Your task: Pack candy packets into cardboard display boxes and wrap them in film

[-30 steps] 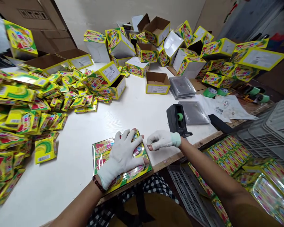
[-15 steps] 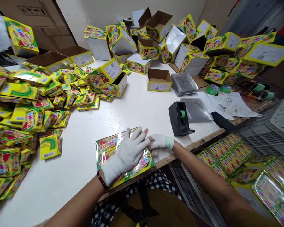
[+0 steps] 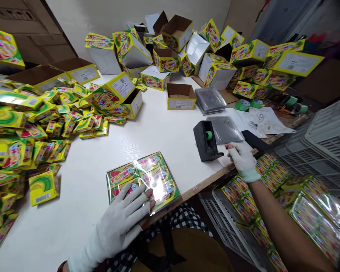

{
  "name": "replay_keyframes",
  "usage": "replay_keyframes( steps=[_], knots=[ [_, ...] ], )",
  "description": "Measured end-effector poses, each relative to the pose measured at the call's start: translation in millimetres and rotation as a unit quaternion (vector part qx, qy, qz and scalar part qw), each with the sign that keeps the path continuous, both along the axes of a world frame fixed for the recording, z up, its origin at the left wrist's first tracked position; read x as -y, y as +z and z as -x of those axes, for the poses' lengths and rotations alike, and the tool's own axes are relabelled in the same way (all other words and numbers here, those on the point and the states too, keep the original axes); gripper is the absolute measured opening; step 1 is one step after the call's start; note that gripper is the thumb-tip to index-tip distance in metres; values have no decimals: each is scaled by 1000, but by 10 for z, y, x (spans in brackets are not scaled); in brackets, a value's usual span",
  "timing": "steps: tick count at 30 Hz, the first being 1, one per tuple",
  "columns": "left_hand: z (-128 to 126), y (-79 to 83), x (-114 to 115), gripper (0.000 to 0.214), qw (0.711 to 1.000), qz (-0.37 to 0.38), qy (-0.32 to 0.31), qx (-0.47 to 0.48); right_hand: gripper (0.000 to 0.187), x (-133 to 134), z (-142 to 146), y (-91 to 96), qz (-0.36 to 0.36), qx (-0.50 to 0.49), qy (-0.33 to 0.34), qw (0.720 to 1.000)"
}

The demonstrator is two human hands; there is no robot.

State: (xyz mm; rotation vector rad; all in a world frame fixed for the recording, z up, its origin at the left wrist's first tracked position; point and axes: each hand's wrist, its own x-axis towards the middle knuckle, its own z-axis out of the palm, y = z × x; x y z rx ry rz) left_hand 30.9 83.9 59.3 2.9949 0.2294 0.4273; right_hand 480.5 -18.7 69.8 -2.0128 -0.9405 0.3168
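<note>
A flat pack of candy boxes (image 3: 127, 172), glossy under clear plastic, lies at the table's front edge. My left hand (image 3: 121, 215), in a white glove with some bare fingertips, is open, its fingers stretched over the pack's near left corner. My right hand (image 3: 242, 160), gloved likewise, is to the right of the black tape dispenser (image 3: 204, 141), close to its cutting end. Its fingers are curled together, and anything between them is hidden. Green tape (image 3: 209, 135) sits in the dispenser. A clear plastic cover (image 3: 225, 129) lies just behind the right hand.
Many small candy boxes (image 3: 45, 147) are heaped at the left. Open display cartons (image 3: 181, 97) stand along the back. Clear covers (image 3: 209, 100) are stacked behind the dispenser. Wrapped packs (image 3: 243, 204) fill a crate (image 3: 221, 211) below the table's right edge.
My right hand has moved from the pack's right side to beside the tape dispenser. My left hand has slid back toward the pack's near left corner. The view has shifted slightly.
</note>
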Motion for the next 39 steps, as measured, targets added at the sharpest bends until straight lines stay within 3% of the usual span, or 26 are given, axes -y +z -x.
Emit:
replay_keyframes(
  steps=[5,11,18,22,25,29,39],
  knots=[
    [-471,-14,-287,54,999,-18,1,48,58,-151,-235,-183,84,-18,59,995],
    [-706,68,-397,44,999,-11,25,28,45,-292,-106,-242,28,-19,74,997],
    [-538,144,-316,44,999,1,39,-37,38,71,109,-165,-61,19,12,998],
    [-346,29,-306,49,999,-31,24,17,41,257,239,-335,-31,-115,-7,993],
    [-222,-94,-310,39,996,-45,7,74,45,249,309,-557,-66,-227,-27,971],
    [-123,-226,-261,33,987,-27,27,156,49,155,323,-779,-93,-250,-55,962],
    [-58,-319,-107,39,968,-7,43,245,49,28,298,-819,-114,-298,-55,946]
  ],
)
